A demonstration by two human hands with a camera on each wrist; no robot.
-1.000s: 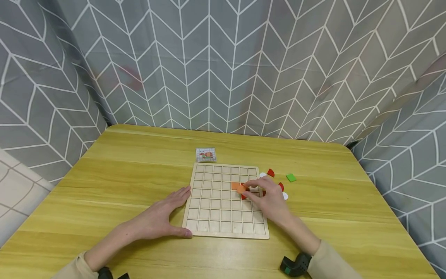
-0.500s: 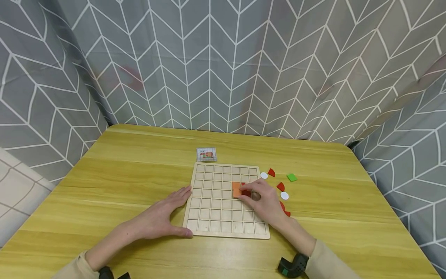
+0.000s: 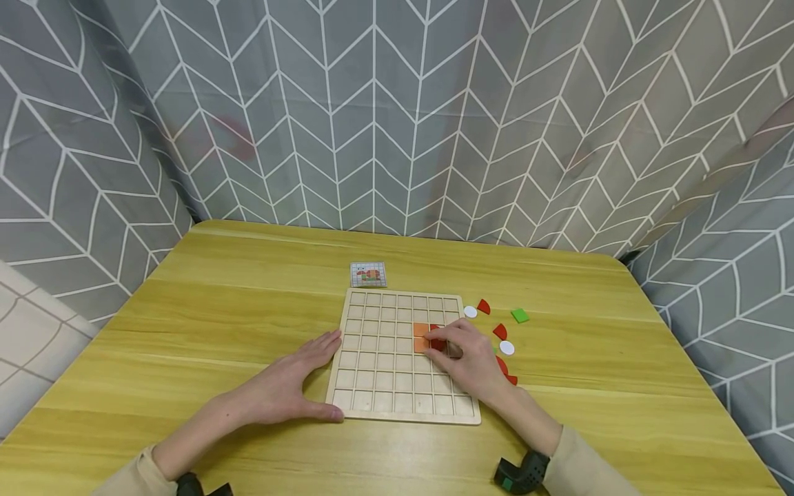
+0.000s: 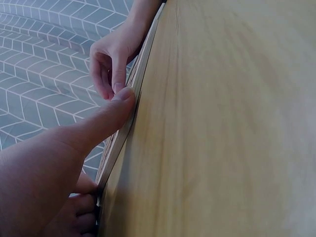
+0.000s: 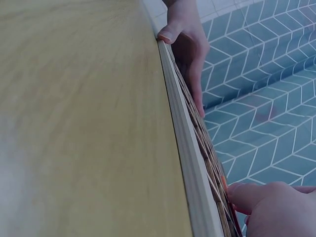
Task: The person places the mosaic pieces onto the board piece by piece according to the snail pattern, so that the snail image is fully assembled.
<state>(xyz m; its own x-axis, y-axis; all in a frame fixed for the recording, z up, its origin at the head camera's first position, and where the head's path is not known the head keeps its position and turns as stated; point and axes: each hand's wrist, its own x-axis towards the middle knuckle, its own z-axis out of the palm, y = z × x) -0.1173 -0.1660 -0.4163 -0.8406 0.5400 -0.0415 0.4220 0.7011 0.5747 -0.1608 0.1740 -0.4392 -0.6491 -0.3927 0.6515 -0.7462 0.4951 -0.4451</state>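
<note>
A wooden grid board (image 3: 372, 380) lies on the table. My left hand (image 3: 282, 386) rests at its left side, fingertips on the edge and thumb at the near corner; the left wrist view shows that thumb (image 4: 111, 111) against the rim. Over the board's right half, my right hand (image 3: 474, 358) pinches an orange square tile (image 3: 420, 346) between thumb and index finger. This tile lies flat in a cell, directly below another orange tile (image 3: 420, 329). Red pieces (image 3: 436, 344) sit just right of them, partly hidden by the right fingers.
Right of the board lie white discs (image 3: 506, 348), red quarter-circle pieces (image 3: 500, 332) and a green square tile (image 3: 520, 315). A small pattern card (image 3: 368, 274) lies beyond the board's far edge. A patterned curtain (image 3: 397, 138) hangs behind the table (image 3: 248, 275).
The orange tile in my right hand has gone from tilted above the board to flat in the cell below the other orange tile. My left hand has stayed put.
</note>
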